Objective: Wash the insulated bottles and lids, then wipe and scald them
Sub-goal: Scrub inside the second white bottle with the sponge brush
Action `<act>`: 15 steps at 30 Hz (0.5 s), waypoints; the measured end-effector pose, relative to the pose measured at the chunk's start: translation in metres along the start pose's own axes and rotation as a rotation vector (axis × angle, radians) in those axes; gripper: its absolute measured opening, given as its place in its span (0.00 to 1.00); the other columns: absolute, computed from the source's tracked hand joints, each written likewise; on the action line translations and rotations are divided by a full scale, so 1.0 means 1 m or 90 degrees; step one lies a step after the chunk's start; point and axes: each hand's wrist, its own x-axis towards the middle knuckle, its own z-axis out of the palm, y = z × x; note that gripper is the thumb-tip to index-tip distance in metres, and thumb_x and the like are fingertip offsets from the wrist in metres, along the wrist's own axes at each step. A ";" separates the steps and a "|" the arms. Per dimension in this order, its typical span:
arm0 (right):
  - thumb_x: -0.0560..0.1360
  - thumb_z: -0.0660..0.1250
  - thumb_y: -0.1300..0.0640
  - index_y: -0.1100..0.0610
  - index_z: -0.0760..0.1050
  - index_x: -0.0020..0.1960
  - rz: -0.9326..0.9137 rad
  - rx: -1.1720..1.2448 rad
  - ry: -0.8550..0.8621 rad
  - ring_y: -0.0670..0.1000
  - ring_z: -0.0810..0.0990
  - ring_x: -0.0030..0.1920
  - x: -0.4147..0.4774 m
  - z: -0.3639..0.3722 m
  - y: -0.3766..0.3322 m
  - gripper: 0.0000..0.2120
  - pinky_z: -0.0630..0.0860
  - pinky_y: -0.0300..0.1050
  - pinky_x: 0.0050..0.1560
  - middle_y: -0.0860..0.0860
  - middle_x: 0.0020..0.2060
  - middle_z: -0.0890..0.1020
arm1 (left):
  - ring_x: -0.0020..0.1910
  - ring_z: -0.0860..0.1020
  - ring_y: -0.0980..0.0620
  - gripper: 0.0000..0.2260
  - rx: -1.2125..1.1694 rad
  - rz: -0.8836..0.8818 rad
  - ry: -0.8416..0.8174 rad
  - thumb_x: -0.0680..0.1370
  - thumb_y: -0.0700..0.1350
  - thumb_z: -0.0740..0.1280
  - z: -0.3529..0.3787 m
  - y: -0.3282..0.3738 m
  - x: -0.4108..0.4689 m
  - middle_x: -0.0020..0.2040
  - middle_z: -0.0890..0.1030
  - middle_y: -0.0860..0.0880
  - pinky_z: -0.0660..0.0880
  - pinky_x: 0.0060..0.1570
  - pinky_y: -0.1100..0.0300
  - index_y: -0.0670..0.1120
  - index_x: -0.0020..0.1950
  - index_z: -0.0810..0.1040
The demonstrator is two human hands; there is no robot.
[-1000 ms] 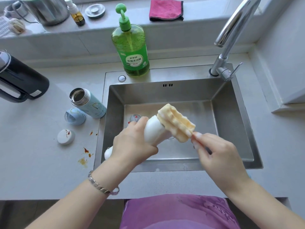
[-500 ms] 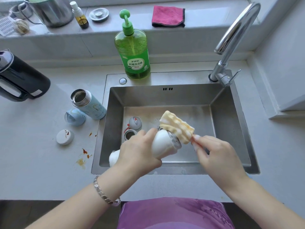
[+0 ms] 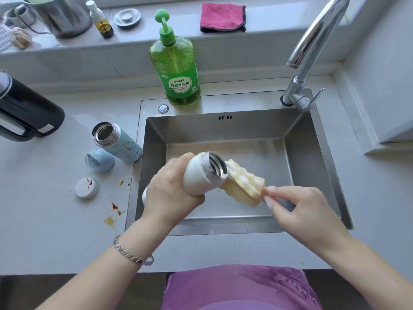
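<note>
While the left hand [image 3: 172,191] grips the white bottle [image 3: 197,177] over the front half of the sink [image 3: 223,128], its fingers curled round the body, the bottle lies tilted with its open, threaded steel mouth turned toward the sink's right side. A yellow sponge brush [image 3: 245,186] sits at that mouth, the near end of its ribbed foam touching the rim and the rest outside the bottle, slanting toward the sink's front right corner. The right hand [image 3: 297,209] holds the brush at the foam's far end, fingers pinched narrow round the handle, most of which the hand hides. On the worktop [image 3: 55,231] just left of the sink, a pale blue bottle [image 3: 118,142] stands uncapped with its steel mouth open. A blue lid [image 3: 99,161] lies close against it on the side away from the sink; whether they touch I cannot tell. A white lid [image 3: 86,187] with reddish smears lies a little nearer the front. Reddish-brown spots [image 3: 114,211] mark the worktop near the sink's front left corner. Behind the basin, on the sink's back deck, stands a green pump bottle of dish soap [image 3: 175,68], and the tap [image 3: 312,45] rises from the back right corner. A black jug [image 3: 26,115] sits well to the left of the sink, and a pink cloth [image 3: 222,17] lies folded on the ledge behind it.
</note>
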 end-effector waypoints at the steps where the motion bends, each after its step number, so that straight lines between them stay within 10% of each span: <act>1: 0.71 0.71 0.59 0.56 0.84 0.46 -0.011 0.005 0.000 0.42 0.80 0.46 -0.004 0.001 0.000 0.05 0.74 0.35 0.44 0.43 0.41 0.85 | 0.47 0.76 0.47 0.29 -0.028 -0.056 -0.012 0.61 0.45 0.75 0.002 -0.001 0.000 0.49 0.77 0.54 0.74 0.45 0.51 0.59 0.59 0.71; 12: 0.73 0.68 0.58 0.52 0.83 0.43 0.069 -0.001 0.022 0.37 0.75 0.34 0.003 -0.010 0.003 0.05 0.68 0.32 0.36 0.35 0.27 0.78 | 0.47 0.75 0.48 0.29 -0.010 -0.046 -0.077 0.60 0.48 0.74 -0.003 -0.006 -0.003 0.47 0.76 0.56 0.74 0.46 0.52 0.63 0.56 0.67; 15: 0.73 0.66 0.53 0.49 0.83 0.44 -0.047 -0.136 -0.073 0.46 0.75 0.30 0.007 -0.020 -0.009 0.07 0.73 0.44 0.33 0.44 0.31 0.81 | 0.40 0.76 0.45 0.28 0.121 0.119 -0.090 0.58 0.46 0.73 0.000 -0.006 -0.006 0.43 0.76 0.53 0.74 0.37 0.53 0.58 0.55 0.69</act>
